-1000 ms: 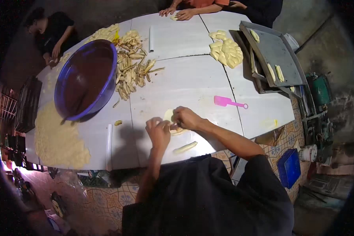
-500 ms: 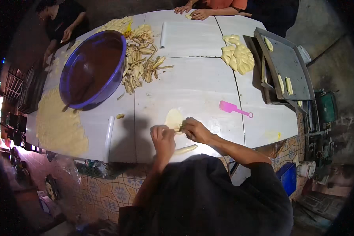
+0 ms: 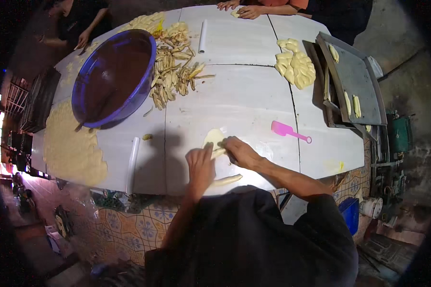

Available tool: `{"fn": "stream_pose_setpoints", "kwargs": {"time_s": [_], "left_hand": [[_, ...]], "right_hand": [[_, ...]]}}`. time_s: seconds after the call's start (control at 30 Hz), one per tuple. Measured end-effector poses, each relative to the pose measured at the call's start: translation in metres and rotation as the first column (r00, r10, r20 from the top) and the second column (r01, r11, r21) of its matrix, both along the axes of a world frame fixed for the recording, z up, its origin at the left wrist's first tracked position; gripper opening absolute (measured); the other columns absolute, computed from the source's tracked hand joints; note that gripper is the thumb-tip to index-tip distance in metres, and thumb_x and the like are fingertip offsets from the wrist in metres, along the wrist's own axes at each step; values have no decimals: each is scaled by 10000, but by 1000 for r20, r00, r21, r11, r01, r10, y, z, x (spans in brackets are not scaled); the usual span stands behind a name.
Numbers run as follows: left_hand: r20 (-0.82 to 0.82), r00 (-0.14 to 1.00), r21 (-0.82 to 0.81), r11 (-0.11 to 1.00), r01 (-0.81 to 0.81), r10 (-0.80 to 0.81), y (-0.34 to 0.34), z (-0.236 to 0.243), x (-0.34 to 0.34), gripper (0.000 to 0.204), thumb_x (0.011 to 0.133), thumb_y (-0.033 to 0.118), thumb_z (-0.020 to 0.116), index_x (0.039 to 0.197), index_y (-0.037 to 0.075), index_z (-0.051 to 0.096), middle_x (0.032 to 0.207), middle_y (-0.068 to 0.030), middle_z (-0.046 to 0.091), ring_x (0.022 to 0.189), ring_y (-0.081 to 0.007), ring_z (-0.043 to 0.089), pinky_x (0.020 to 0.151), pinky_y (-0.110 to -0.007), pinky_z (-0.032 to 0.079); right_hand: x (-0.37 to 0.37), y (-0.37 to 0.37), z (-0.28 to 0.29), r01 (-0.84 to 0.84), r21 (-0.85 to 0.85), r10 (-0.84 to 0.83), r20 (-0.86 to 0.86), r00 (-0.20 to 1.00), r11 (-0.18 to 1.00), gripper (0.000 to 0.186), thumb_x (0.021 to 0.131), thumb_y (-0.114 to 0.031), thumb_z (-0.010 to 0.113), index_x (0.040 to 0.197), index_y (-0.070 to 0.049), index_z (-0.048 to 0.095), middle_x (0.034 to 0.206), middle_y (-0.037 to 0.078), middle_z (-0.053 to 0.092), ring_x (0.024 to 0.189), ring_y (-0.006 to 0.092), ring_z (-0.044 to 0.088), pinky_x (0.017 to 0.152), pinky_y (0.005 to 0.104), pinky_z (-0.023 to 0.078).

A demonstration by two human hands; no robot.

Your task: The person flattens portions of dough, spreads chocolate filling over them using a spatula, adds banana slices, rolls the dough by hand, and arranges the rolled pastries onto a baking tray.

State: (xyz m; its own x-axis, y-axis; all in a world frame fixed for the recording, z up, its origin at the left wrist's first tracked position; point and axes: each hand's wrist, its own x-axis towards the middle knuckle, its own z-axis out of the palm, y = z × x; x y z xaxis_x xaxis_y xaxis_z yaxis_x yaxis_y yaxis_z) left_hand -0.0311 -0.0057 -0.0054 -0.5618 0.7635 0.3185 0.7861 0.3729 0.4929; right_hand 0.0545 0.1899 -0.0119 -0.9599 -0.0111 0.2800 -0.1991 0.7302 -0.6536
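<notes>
A flat pale sheet of dough (image 3: 214, 137) lies on the white table (image 3: 244, 100) in front of me. My left hand (image 3: 199, 164) and my right hand (image 3: 240, 151) pinch its near edge, where a thin strip sits between the fingers. A finished pale roll (image 3: 227, 180) lies just below the hands near the table's front edge.
A big blue basin (image 3: 112, 76) stands at the left beside a heap of sliced strips (image 3: 175, 71). Dough sheets (image 3: 297, 67) lie piled at the right, next to a metal tray (image 3: 354, 81). A pink scraper (image 3: 288, 130), two white rollers (image 3: 132, 163), other people's hands (image 3: 239, 8) at the far edge.
The dough sheet and both hands stay together at the front edge; the hands have closed in on the sheet's near edge. The view has shifted slightly.
</notes>
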Motion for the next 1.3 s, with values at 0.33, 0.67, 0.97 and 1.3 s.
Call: {"fn": "stream_pose_setpoints", "kwargs": {"time_s": [0.33,0.67,0.97,1.3], "left_hand": [[-119,957,-274,918,-288,265,13,2,11,559,959,300,598,1362,-75,500,1518,-332,310,1473,-472,256,1141,-661,249],[79,935,97,931,-352,345,49,-30,-103,612,994,248,555,1494,-57,379,1578,-285,327,1475,-420,304,1193,-575,215],[634,773,112,988,-108,13,11,-15,-67,582,886,3,661,1437,-24,477,1006,-131,703,967,-225,662,902,-363,535],[536,840,30,996,80,-84,-62,-2,41,517,929,69,599,1429,23,478,1192,-219,653,1149,-347,628,973,-451,508]], "right_hand": [[-4,-26,-2,183,253,-217,113,970,950,637,993,-352,524,1505,0,386,1598,247,305,1488,407,293,1178,502,298],[-106,31,1,281,-148,-284,-5,959,948,415,1011,-252,543,1330,12,580,1397,274,532,1315,417,503,1086,467,441],[-49,24,13,90,-398,-1,218,976,913,363,853,-18,682,1216,-24,681,1185,162,686,1075,333,642,906,417,523],[95,-17,24,51,-206,-6,214,977,977,613,763,91,568,1373,32,547,1370,191,574,1236,371,562,1053,427,472]]}}
